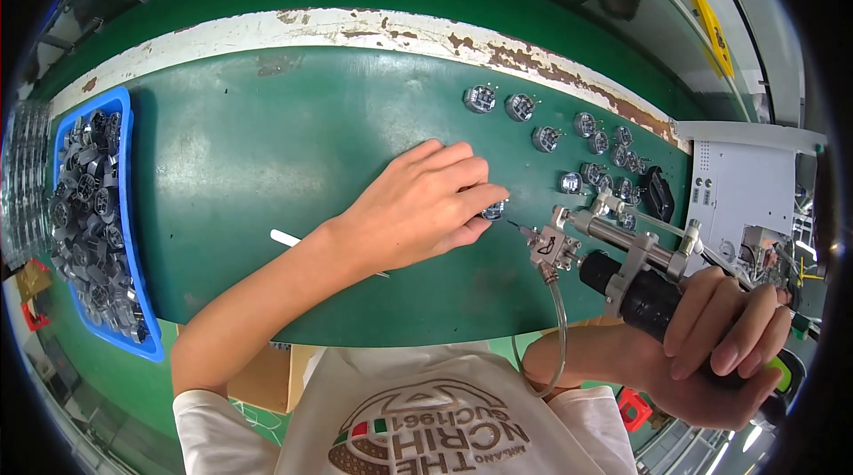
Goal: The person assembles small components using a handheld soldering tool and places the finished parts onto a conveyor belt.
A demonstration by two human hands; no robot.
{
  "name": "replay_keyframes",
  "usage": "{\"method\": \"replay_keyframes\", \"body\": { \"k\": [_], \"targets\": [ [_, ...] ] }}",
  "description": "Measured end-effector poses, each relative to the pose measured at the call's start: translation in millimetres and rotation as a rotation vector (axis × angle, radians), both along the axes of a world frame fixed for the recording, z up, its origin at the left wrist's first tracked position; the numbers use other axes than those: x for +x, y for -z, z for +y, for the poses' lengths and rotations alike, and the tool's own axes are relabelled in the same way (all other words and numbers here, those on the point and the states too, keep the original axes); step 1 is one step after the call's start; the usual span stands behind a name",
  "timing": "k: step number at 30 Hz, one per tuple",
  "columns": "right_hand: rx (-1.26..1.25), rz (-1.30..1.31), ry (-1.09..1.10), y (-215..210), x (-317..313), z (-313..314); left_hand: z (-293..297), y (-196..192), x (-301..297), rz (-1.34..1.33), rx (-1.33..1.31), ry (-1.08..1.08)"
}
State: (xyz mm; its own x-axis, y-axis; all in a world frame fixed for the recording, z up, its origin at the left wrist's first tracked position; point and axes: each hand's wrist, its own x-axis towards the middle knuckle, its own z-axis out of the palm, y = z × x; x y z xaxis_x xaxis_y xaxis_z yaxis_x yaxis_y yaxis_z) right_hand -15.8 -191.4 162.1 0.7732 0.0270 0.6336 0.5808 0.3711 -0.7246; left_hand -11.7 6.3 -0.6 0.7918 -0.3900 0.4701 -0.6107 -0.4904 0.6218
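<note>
My left hand point(426, 195) is closed around a small round grey part point(495, 209) on the green table; most of that part is hidden by my fingers. My right hand point(724, 333) wraps round the black grip of a dispensing gun point(613, 271) with a silver valve head. The gun's thin needle points left at the round part, a short distance away from it. A clear hose point(562, 324) loops down from the valve head. Several similar round parts point(546, 138) with thin pins lie on the table beyond my hands.
A blue tray point(130, 208) heaped with dark round parts stands at the left. Under my left forearm lies a thin white stick point(284, 238). A black object point(657, 194) rests beside the round parts, and a grey machine box point(742, 182) stands at the right edge.
</note>
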Motion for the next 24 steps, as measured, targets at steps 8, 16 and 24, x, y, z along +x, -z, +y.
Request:
{"method": "replay_keyframes", "body": {
  "k": [8, 16, 24],
  "targets": [
    [-0.016, 0.029, -0.031, 6.9, 5.3, 11.5, 1.1, 2.7, 0.4, -0.002, 0.002, 0.027],
    [-0.06, 0.083, -0.174, 7.6, 6.7, 9.1, 1.9, 1.9, 0.1, 0.004, 0.0, 0.026],
    [-0.105, 0.1, -0.117, 13.0, 10.0, 16.5, 0.3, 0.8, 0.6, 0.021, 0.003, 0.022]
  ]
}}
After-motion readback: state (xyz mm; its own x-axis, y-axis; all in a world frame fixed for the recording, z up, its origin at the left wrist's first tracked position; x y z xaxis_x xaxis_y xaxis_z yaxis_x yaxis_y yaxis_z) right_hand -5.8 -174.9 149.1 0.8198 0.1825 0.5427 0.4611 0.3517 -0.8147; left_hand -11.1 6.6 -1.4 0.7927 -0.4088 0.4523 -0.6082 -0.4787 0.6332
